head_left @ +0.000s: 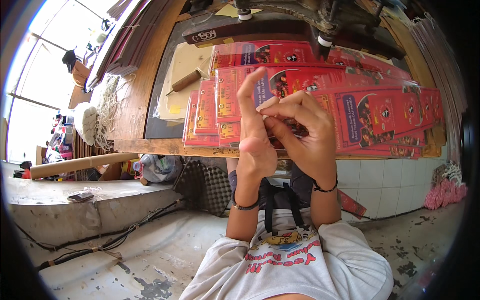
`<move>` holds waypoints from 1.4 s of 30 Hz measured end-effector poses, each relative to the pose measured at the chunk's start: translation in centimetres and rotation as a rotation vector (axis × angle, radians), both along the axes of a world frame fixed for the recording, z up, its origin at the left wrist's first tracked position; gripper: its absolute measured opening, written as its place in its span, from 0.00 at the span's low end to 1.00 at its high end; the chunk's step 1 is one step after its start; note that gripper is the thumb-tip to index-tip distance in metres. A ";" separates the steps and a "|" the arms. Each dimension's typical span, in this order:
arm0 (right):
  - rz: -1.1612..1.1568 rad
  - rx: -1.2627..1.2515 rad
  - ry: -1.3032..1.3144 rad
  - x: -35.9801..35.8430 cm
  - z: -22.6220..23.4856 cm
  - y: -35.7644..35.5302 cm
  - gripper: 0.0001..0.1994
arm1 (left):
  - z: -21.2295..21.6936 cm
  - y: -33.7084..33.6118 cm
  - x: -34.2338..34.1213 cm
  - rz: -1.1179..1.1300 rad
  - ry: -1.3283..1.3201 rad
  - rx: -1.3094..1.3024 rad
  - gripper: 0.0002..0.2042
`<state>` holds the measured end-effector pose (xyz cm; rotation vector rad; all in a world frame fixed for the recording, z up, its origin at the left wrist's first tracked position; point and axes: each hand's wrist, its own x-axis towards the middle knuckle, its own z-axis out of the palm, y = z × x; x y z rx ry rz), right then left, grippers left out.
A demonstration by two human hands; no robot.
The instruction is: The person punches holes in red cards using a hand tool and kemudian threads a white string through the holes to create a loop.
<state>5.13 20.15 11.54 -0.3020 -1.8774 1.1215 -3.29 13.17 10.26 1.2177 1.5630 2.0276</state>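
My left hand (255, 137) is raised over the near edge of the table, one finger stretched upward and the thumb pointing toward me. Its other fingers are partly hidden. Against it, my right hand (307, 130) is closed in a pinch, thumb and forefinger meeting beside the left fingers. A tiny pale bit shows at the pinch, too small to name. Beneath both hands lie overlapping stacks of red printed sheets (360, 120) in shiny clear covering. An awl (187, 81) with a wooden handle rests left of the stacks on a cream-coloured pad (182, 62).
A dark metal machine (305, 15) with a long bar (260, 32) spans the table's far side. Bundled strips (122, 50) and white string (107, 110) stand at left. A cardboard tube (82, 165) lies above a ledge. Pink string (445, 194) hangs at right. Cables (110, 242) run along the floor.
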 end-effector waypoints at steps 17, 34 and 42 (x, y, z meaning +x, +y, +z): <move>0.040 -0.514 0.250 0.5 0.2 0.4 0.08 | 0.3 0.2 -0.2 0.267 0.291 0.072 0.11; -0.181 0.059 0.046 0.2 0.0 0.3 0.13 | 0.0 0.1 -0.2 0.265 0.036 0.086 0.10; -0.066 -0.110 0.087 0.3 0.0 0.5 0.12 | 0.1 -0.1 -0.2 0.256 -0.062 0.060 0.08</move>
